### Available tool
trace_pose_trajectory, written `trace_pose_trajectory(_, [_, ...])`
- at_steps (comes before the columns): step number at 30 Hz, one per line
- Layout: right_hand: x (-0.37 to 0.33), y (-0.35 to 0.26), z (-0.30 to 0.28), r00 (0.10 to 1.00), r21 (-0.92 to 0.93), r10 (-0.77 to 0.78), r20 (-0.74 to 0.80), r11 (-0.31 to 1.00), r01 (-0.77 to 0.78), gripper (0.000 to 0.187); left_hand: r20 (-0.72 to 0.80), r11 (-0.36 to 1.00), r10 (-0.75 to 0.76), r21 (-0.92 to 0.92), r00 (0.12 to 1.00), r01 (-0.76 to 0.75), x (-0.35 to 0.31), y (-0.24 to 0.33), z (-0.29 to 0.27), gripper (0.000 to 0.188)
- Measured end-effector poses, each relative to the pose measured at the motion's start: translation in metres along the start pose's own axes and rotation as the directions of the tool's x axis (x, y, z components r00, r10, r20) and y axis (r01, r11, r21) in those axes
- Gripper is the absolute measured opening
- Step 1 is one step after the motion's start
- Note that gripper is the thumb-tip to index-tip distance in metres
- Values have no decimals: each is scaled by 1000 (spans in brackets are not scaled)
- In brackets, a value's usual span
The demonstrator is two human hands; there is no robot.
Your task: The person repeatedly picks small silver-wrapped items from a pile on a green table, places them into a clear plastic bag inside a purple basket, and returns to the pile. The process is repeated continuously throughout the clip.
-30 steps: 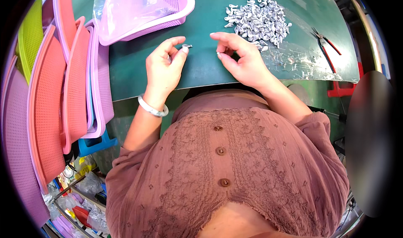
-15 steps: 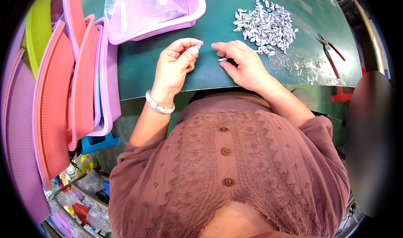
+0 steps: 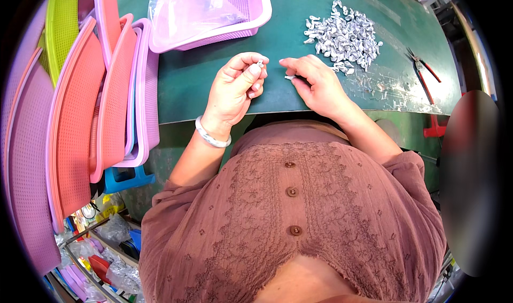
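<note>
My left hand (image 3: 235, 86) is raised over the green table (image 3: 197, 84), pinching a small silver metal piece (image 3: 260, 64) between thumb and forefinger. A pale bangle circles that wrist. My right hand (image 3: 315, 81) rests on the table just to the right, fingers curled around another small silver piece (image 3: 289, 77). A heap of several similar silver pieces (image 3: 344, 36) lies beyond the right hand, a short way from its fingertips.
A pink mesh basket (image 3: 251, 28) holding a clear plastic bag stands at the back left. Stacked pink, red and green baskets (image 3: 101, 105) lean along the left. Red-handled pliers (image 3: 425, 70) lie at the right. A blue stool (image 3: 125, 177) sits below the table edge.
Both hands stayed close together over the table's near edge. My left hand turned its pinched piece upward; the right hand lowered onto the table with its piece.
</note>
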State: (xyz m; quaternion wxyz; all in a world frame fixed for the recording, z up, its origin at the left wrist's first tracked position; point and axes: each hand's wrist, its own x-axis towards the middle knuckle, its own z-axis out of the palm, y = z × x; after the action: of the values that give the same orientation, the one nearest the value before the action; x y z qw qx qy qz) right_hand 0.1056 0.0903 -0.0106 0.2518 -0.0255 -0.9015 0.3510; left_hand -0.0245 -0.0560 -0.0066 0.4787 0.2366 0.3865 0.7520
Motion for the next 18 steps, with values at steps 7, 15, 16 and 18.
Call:
trace_pose_trajectory(7, [0, -2, 1, 1000, 5, 21, -14, 1000, -21, 29, -11, 1000, -19, -17, 1000, 19, -2, 0, -1, 14])
trace_pose_trajectory(15, [-1, 5, -1, 960, 313, 276, 55, 908, -279, 33, -44, 998, -33, -56, 998, 30, -3, -1, -8, 14])
trace_pose_trajectory(16, [-1, 6, -1, 951, 433, 301, 65, 850, -299, 34, -48, 997, -39, -73, 998, 35, -3, -1, -9, 14])
trace_pose_trajectory(18, [1, 7, 0, 934, 649, 347, 90, 690, -319, 34, -53, 994, -52, -102, 997, 47, -4, -1, -12, 14])
